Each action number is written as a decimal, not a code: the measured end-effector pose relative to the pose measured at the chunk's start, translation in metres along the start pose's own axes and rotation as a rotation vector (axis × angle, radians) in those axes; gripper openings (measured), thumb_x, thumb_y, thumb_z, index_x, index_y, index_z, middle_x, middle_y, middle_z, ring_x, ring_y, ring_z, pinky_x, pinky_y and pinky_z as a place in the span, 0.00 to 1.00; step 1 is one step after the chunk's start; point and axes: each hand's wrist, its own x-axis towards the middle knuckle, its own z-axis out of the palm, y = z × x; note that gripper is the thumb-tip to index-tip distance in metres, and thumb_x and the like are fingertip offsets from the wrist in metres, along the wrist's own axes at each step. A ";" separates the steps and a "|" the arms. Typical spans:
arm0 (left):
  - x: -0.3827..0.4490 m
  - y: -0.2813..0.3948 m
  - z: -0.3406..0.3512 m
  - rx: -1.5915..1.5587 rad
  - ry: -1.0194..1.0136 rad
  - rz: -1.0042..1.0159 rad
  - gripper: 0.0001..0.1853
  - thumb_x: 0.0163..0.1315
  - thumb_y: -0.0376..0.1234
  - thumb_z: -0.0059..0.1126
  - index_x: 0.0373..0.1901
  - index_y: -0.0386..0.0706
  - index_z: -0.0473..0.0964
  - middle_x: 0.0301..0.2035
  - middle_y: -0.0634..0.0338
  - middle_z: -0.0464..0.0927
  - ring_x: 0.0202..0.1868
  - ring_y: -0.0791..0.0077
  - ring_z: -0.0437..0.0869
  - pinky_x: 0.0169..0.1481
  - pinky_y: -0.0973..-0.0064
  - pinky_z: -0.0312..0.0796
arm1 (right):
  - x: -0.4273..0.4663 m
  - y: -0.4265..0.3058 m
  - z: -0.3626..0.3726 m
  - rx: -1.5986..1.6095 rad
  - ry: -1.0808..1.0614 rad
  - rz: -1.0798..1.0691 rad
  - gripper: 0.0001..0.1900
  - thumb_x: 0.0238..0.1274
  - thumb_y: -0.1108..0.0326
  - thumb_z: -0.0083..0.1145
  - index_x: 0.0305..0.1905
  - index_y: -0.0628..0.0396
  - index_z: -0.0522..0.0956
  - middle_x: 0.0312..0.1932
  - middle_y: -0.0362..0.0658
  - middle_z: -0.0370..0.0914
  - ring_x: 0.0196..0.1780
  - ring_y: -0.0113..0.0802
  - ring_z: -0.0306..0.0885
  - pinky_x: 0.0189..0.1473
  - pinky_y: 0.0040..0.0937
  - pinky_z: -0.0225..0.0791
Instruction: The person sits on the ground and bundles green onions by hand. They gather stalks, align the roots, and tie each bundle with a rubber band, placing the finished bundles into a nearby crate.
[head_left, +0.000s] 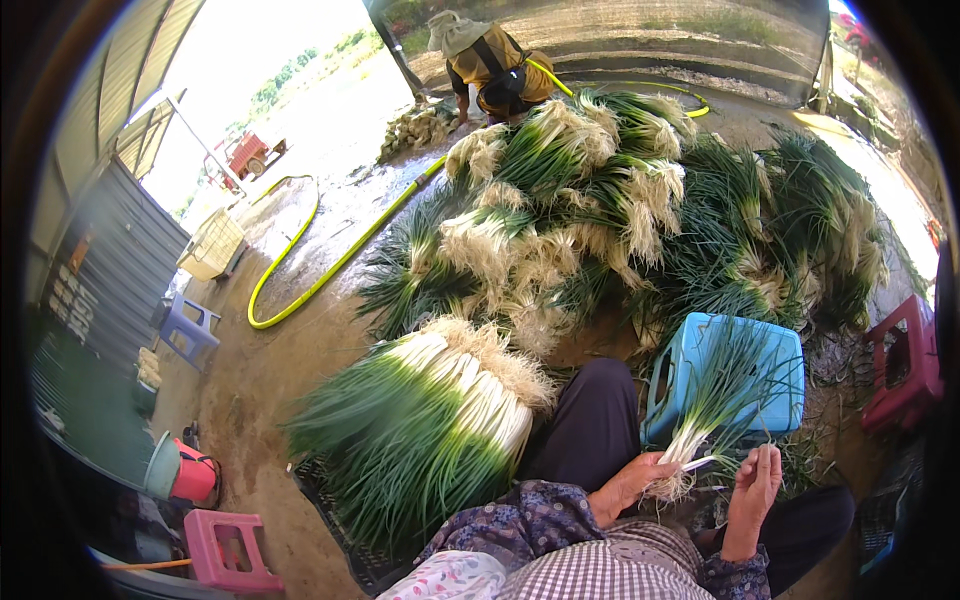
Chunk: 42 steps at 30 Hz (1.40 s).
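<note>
My left hand (634, 480) is closed around the white ends of a small bunch of green onions (701, 420), its roots hanging down and its green leaves lying over a blue plastic stool (769, 360). Just right of the bunch, my right hand (756, 476) is raised with thumb and fingertips together; a thin strand shows at the fingertips, but I cannot tell whether they pinch it. Left of my knee, a large, neatly lined stack of green onions (442, 405) lies on a black plastic crate (337, 517), roots toward the upper right.
A big heap of bundled green onions (555, 195) covers the floor ahead. Beyond it a co-worker (495, 67) bends over a pile. A yellow hose (345, 270) curves across the floor. Pink (225, 551), blue (184, 330) and dark red stools (904, 364) stand at the sides.
</note>
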 end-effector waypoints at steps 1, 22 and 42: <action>0.001 0.000 -0.004 -0.018 0.000 -0.009 0.16 0.70 0.40 0.59 0.49 0.38 0.75 0.30 0.70 0.76 0.27 0.88 0.73 0.31 0.83 0.67 | 0.003 -0.006 -0.008 0.016 0.090 -0.032 0.05 0.75 0.67 0.51 0.39 0.50 0.73 0.29 0.32 0.71 0.26 0.15 0.66 0.24 0.13 0.61; -0.007 0.113 0.079 1.455 0.323 0.627 0.17 0.55 0.36 0.69 0.39 0.37 0.73 0.31 0.48 0.84 0.34 0.53 0.87 0.36 0.65 0.76 | -0.040 -0.005 0.012 -0.433 -0.337 0.428 0.24 0.68 0.56 0.60 0.61 0.59 0.72 0.47 0.41 0.80 0.39 0.27 0.80 0.35 0.23 0.71; 0.013 0.028 0.029 0.083 -0.108 -0.202 0.25 0.65 0.39 0.63 0.58 0.33 0.72 0.46 0.55 0.81 0.44 0.72 0.84 0.48 0.74 0.78 | -0.041 0.008 -0.002 -0.264 -0.498 0.571 0.24 0.70 0.57 0.57 0.62 0.63 0.72 0.44 0.45 0.81 0.42 0.29 0.80 0.43 0.30 0.75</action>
